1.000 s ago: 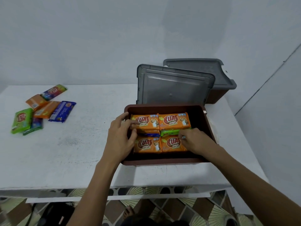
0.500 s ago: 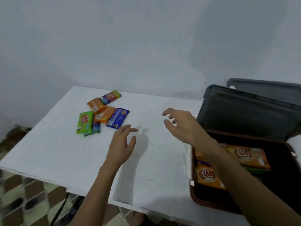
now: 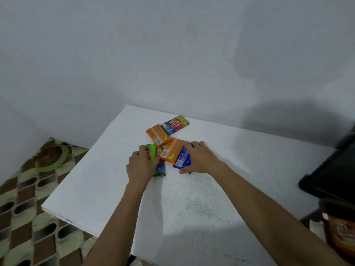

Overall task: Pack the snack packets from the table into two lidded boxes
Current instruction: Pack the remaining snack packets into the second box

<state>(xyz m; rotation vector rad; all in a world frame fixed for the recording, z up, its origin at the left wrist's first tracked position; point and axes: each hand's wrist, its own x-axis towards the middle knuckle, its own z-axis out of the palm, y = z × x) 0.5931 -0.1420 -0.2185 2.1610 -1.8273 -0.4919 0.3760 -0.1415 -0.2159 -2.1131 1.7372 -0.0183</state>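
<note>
Green foil on the left side: closing the left hand round the near end of a flat green foil snack packet, thumb lying across the top of the wrapper. Laying the right hand flat over a long blue foil snack packet, fingers stretching toward its far end and thumb touching its near edge (pressing rather than pinching, as far as can be told). Holding the two hands apart, either side of an orange foil snack packet lying barcode side up and touching the blue one. Half covering a darker blue-green foil packet beneath the green wrapper. Touching neither the second orange foil packet nor the rainbow-striped foil packet, both lying just beyond the hands and touching each other. Resting the whole cluster on a white rectangular table, toward its far left part. Showing, well apart at the right edge of the view, a dark grey plastic lid above a brown plastic box, with a blurred orange wrapper lying inside. Looking down past the table's left edge at a brown and pale green patterned floor, with a green ring-shaped object lying on it, too blurred to identify.
</note>
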